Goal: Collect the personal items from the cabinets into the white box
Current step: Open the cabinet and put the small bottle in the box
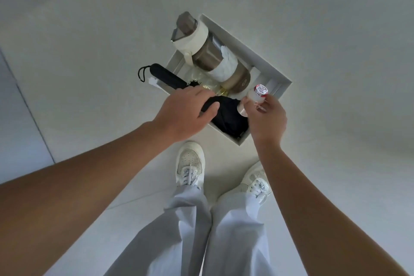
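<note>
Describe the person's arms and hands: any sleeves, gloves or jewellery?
Both arms are bare right up to where they leave the picture, with no sleeves showing. The left hand and the right hand wear no gloves, and no rings, watch or bracelets can be seen. Lower down, the person wears loose pale trousers and white lace-up shoes.

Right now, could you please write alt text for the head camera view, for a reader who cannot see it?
Seen from above, a person's left hand grips a black folded umbrella over a white box on the floor, while the right hand holds a small foil-topped bottle. A large tumbler lies inside.
</note>
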### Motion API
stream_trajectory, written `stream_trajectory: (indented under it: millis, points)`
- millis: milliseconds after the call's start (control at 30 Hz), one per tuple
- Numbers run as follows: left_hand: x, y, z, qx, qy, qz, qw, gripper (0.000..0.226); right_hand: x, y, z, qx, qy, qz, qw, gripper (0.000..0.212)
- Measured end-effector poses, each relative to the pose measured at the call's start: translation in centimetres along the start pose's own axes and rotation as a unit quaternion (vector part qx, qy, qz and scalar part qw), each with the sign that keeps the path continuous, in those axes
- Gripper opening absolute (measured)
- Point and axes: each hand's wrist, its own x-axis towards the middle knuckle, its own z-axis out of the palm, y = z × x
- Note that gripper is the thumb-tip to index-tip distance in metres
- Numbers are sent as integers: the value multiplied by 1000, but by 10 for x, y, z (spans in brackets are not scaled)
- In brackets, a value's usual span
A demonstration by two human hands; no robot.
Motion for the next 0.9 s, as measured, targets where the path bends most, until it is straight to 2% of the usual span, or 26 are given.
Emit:
stream_trajectory:
  millis: [167, 367, 467, 667, 900]
  points:
    - [11, 9, 5, -1, -1, 3, 1000, 34, 16, -5, 9, -45, 4, 18, 999, 32]
    - [16, 10, 9, 6, -5, 3, 1000, 36, 36, -12, 23, -81, -1, 76, 994, 20]
    - [18, 7, 8, 8, -14, -5, 1000, 38, 40, -10, 26, -93, -18, 93, 991, 37]
    - [19, 6, 4, 4, -6, -13, 1000, 38, 29, -6, 22, -96, -87, 69, 989, 54]
    - [20, 16, -3, 11, -11, -4, 1000, 38, 6, -5, 2, -12, -101, 6, 995, 48]
